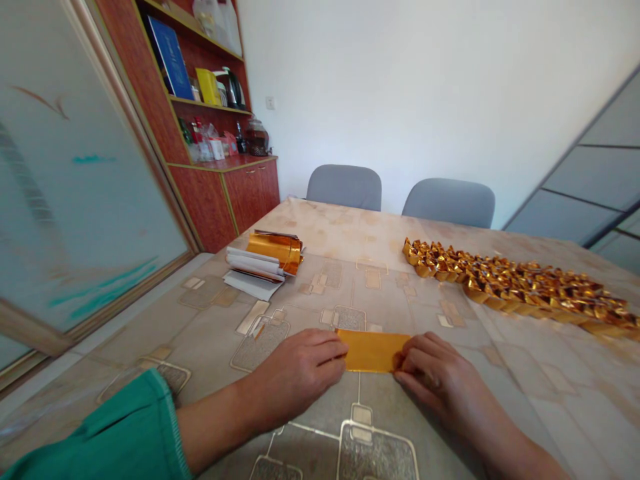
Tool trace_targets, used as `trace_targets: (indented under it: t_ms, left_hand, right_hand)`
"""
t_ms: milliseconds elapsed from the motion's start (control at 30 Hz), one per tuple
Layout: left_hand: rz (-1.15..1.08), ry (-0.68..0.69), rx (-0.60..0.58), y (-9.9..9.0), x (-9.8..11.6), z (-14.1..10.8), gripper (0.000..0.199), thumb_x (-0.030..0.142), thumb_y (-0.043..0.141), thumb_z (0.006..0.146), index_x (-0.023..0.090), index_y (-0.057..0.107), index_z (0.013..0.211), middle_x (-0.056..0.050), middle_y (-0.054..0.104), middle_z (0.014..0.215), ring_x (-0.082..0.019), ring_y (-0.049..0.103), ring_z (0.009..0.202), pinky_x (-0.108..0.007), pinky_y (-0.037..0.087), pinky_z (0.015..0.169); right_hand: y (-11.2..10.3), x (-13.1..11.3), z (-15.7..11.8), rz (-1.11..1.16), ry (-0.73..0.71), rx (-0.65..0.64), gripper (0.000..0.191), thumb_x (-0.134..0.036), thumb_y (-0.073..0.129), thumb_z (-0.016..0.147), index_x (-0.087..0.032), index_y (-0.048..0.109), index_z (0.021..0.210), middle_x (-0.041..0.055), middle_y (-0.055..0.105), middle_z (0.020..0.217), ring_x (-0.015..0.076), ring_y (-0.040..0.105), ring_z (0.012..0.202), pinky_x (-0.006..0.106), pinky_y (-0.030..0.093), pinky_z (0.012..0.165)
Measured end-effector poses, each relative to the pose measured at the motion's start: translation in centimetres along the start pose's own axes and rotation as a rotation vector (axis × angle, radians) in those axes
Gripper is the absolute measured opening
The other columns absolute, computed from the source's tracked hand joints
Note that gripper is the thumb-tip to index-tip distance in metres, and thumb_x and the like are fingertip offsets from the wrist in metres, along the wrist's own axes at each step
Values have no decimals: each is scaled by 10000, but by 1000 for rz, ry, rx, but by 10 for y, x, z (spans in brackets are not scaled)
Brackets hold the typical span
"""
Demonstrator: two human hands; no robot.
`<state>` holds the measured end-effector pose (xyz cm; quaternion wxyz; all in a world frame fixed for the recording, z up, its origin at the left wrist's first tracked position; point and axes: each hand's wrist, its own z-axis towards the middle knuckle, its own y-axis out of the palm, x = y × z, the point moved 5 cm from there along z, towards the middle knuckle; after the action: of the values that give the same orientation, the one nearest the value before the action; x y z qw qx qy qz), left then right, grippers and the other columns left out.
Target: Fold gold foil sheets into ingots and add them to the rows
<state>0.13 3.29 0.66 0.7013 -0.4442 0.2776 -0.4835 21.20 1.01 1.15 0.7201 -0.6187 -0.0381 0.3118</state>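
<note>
Gold foil strip (375, 351) held at both ends: left hand (304, 365) curled over, palm down; right hand (443, 373) pinching, both angled inward.

Behind paper strip (374, 351) — sheets (273, 249) left, pieces (520, 283) right

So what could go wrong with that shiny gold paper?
The gold strip is held at both ends, so it might crease or tear if the left hand and right hand pull too hard. The curled stack of sheets looks loose, so a bump could scatter it.
</note>
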Motion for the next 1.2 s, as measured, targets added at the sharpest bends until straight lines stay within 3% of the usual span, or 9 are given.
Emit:
trace_targets:
  t_ms: [133,233,433,700,933,1200]
  left_hand:
    - [22,21,-7,2,2,2,207,184,476,1001,146,672,946,-79,716,1136,-200,658,1027,-346,535,923]
    - [26,16,-17,0,2,3,179,196,502,994,158,670,944,-72,710,1148,-201,652,1038,-342,529,921]
    - [15,25,-5,1,4,3,198,205,490,1000,152,662,917,-77,715,1096,-207,641,992,-351,520,894]
    - [-6,6,8,8,3,1,189,184,478,995,150,636,898,-81,711,1107,-207,640,986,-352,517,889]
    - [-8,-8,-48,6,4,-1,231,205,473,997,172,619,1172,-109,690,1170,-227,632,1060,-376,511,915]
    - [-10,-17,-62,6,4,-1,253,204,443,1008,175,609,1197,-117,681,1202,-237,618,1086,-396,489,934]
  right_hand:
    - [-3,2,11,56,57,59,68,-169,617,905,-206,643,957,91,653,1113,248,583,993,402,478,837]
    - [1,0,25,84,78,50,118,-189,620,916,-212,641,1030,65,667,1041,236,582,959,409,444,857]
    - [18,-4,48,11,87,47,99,-154,708,833,-224,670,893,19,666,873,238,570,879,395,363,833]
    - [35,7,52,59,189,70,165,-175,683,871,-207,599,733,-4,645,717,208,564,731,315,340,694]
    - [36,4,47,-12,143,148,166,-211,653,906,-210,589,753,0,646,736,224,558,746,339,329,734]
    - [35,1,46,-72,88,188,157,-204,633,915,-207,579,767,-3,648,744,219,553,738,355,325,771]
